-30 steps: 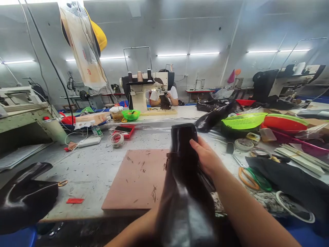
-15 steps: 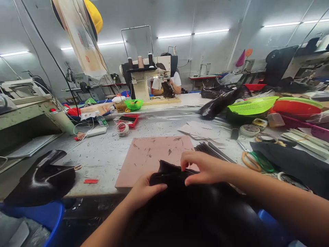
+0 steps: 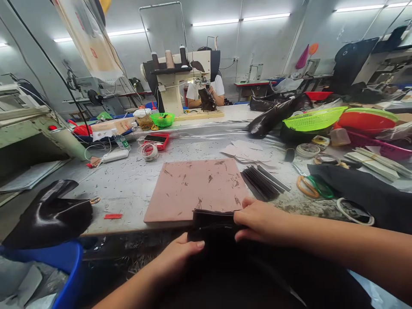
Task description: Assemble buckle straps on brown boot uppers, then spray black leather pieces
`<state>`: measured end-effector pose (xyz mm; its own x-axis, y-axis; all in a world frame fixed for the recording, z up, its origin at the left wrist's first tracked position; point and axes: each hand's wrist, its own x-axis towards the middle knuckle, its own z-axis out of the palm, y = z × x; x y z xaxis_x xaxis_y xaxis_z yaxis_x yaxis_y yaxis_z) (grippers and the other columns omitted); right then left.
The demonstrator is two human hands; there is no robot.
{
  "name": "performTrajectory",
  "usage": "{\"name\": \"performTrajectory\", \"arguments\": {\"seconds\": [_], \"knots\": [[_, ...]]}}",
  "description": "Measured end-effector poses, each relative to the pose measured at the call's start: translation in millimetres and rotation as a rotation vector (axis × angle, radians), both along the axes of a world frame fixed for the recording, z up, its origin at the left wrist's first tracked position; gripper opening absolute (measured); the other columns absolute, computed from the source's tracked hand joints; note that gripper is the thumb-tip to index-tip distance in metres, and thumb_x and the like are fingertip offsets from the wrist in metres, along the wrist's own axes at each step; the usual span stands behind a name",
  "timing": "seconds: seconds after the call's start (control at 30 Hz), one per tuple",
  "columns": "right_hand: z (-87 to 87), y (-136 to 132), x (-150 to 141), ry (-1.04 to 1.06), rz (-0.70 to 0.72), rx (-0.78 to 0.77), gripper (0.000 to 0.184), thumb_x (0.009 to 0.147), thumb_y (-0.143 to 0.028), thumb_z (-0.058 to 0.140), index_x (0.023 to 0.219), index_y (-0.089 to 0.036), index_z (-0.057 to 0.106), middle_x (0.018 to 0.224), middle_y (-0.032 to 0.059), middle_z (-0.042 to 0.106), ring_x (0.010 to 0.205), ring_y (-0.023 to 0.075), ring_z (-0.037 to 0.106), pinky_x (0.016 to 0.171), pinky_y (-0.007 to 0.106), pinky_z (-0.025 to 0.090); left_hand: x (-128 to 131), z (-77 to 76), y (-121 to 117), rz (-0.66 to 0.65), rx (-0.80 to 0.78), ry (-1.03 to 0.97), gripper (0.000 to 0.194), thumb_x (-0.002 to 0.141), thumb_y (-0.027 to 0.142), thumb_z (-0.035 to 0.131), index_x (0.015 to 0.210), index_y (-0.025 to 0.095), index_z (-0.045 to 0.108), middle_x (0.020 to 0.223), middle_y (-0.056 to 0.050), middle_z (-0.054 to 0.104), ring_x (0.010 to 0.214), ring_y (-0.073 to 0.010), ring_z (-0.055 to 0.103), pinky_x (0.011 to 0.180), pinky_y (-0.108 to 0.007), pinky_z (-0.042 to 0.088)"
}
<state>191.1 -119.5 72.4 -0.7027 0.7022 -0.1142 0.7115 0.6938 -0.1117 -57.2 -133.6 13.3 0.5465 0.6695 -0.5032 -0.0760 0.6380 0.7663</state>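
A dark leather boot piece (image 3: 222, 257) lies in my lap at the table's near edge. My left hand (image 3: 178, 254) grips its left side with the thumb on top. My right hand (image 3: 257, 219) pinches its upper edge from the right, fingers curled over the rim. Just beyond both hands lies a pink cutting board (image 3: 196, 186), scuffed and bare. A fanned stack of dark strips (image 3: 260, 182) rests to the right of the board.
Another dark boot (image 3: 48, 214) sits at the left over a blue bin (image 3: 61, 266). Scissors (image 3: 310, 185), tape rolls, green and orange baskets (image 3: 310, 118) and black material crowd the right. A person works at a sewing machine (image 3: 175, 83) across the table.
The boot piece came down from upright over the board into my lap. Both hands now hold its top edge lower and nearer, and the view has tilted down.
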Motion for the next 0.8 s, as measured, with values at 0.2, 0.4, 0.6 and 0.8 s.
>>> {"name": "performTrajectory", "arguments": {"seconds": [0.2, 0.4, 0.6, 0.8], "knots": [[-16.0, -8, 0, 0.043, -0.085, 0.072, 0.034, 0.083, -0.048, 0.049, 0.071, -0.018, 0.058, 0.058, 0.0055, 0.061, 0.062, 0.0198, 0.051, 0.063, 0.029, 0.035, -4, 12.9, 8, -0.318, 0.07, -0.076, 0.052, 0.062, 0.04, 0.072, 0.106, 0.015, 0.061, 0.1, -0.008, 0.065, 0.103, -0.0284, 0.055, 0.093, -0.04, 0.036], [-2.6, -16, -4, 0.179, -0.04, -0.103, 0.027, 0.081, -0.041, 0.057, 0.068, -0.018, 0.055, 0.067, -0.0001, 0.062, 0.061, 0.0135, 0.05, 0.081, 0.031, 0.033, 7, 31.2, 13, -0.242, 0.011, -0.131, 0.045, 0.056, 0.017, 0.057, 0.101, 0.015, 0.066, 0.093, -0.006, 0.068, 0.087, -0.0239, 0.061, 0.079, -0.033, 0.044], [2.2, -11, 5, 0.157, -0.136, -0.099, 0.028, 0.079, -0.039, 0.06, 0.064, -0.017, 0.054, 0.066, 0.0001, 0.061, 0.058, 0.0122, 0.048, 0.076, 0.03, 0.033, 9, 15.0, -7, -0.126, -0.143, -0.351, 0.057, 0.053, 0.012, 0.05, 0.108, 0.011, 0.064, 0.09, -0.009, 0.069, 0.089, -0.0257, 0.061, 0.083, -0.035, 0.043], [2.3, -11, 1, 0.135, -0.125, -0.018, 0.026, 0.078, -0.038, 0.061, 0.095, -0.019, 0.062, 0.086, 0.0055, 0.065, 0.073, 0.0182, 0.053, 0.074, 0.033, 0.035, 7, 17.0, -6, -0.353, 0.07, -0.479, 0.085, 0.049, 0.01, 0.048, 0.134, 0.02, 0.039, 0.139, 0.0, 0.04, 0.135, -0.0266, 0.016, 0.11, -0.039, 0.005]]}}
